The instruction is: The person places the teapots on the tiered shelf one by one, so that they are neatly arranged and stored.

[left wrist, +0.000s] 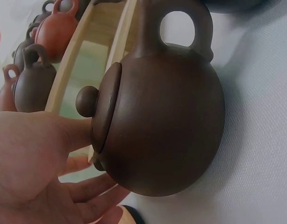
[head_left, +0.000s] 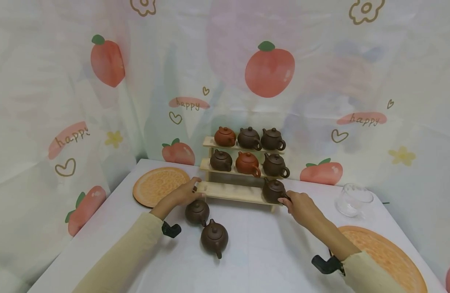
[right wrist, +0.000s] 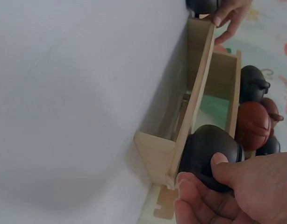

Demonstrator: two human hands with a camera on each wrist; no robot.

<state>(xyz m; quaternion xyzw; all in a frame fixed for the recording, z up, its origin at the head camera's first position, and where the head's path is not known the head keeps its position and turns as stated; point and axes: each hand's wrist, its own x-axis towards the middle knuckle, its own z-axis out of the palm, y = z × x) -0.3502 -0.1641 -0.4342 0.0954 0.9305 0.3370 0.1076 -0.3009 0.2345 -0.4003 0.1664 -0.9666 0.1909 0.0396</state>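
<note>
A three-tier wooden rack [head_left: 232, 193] stands at the back of the white table, with three small clay teapots on each of its two upper shelves. My right hand [head_left: 299, 203] grips a dark brown teapot [head_left: 273, 190] at the right end of the lowest shelf. In the right wrist view the thumb and fingers [right wrist: 218, 186] wrap round this teapot [right wrist: 211, 149]. My left hand [head_left: 186, 194] holds the left end of the lowest shelf, its fingertips [right wrist: 230, 14] over the board's edge. Another dark teapot [head_left: 197, 211] sits on the table just under that hand and fills the left wrist view [left wrist: 162, 126].
A third dark teapot [head_left: 214, 237] stands on the table nearer me. Round orange mats lie at the left [head_left: 159, 185] and right [head_left: 389, 256]. A clear glass cup [head_left: 353, 199] is right of the rack. A peach-printed cloth hangs close behind.
</note>
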